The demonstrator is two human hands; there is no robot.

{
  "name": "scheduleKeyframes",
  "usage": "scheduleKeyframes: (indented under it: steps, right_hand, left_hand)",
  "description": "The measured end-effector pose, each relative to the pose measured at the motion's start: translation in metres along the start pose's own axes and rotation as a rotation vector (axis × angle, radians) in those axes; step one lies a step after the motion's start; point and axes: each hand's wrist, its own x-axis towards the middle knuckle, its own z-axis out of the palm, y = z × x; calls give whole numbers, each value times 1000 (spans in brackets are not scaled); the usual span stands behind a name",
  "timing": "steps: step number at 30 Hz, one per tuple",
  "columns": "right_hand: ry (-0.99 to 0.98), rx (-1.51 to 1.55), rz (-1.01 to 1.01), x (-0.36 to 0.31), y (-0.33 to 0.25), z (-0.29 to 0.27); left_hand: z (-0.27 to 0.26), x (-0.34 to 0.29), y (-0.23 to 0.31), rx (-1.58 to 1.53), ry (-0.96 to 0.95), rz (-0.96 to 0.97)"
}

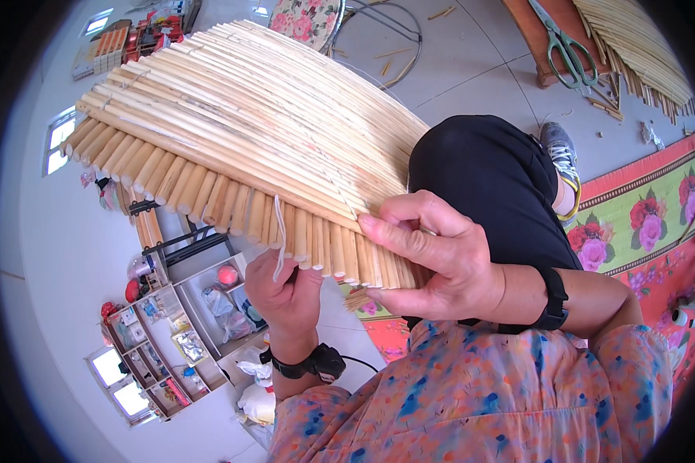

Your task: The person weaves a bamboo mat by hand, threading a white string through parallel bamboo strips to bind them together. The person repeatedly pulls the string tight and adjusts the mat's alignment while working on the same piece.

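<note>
A stiff mat of pale plant stalks (232, 100) rests tilted across my raised knee. Its upper layer of long stalks crosses a lower layer whose cut ends stick out along the near edge. My right hand (444, 258) grips the mat's near right corner, thumb on top and fingers bent around the edge. Just below that edge, my left hand (284, 297) is closed, its fingertips partly hidden by the stalks. A white string (280, 228) hangs from the edge stalk down to the curled fingers of this hand. Thin stitches of string run across the upper stalks.
Green-handled scissors (567, 54) lie on a wooden stool (533, 38) at the far right, beside another stalk mat (641, 46). Loose stalk pieces (394, 54) lie on the tiled floor. A floral rug (633, 216) spreads at the right. Shelves with bags (170, 339) stand at the left.
</note>
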Motion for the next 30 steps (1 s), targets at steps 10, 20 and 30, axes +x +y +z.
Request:
scheduleKeyframes:
  steps: [10, 20, 30]
  right_hand:
    - [-5, -16, -7, -1, -1, 0]
    - [-29, -105, 11, 4, -6, -3]
    - [-96, -187, -27, 7, -12, -2]
  left_hand:
    - [3, 10, 8, 50, 11, 87]
    - [13, 20, 40, -90, -2, -118]
    - [10, 19, 47, -86, -12, -123]
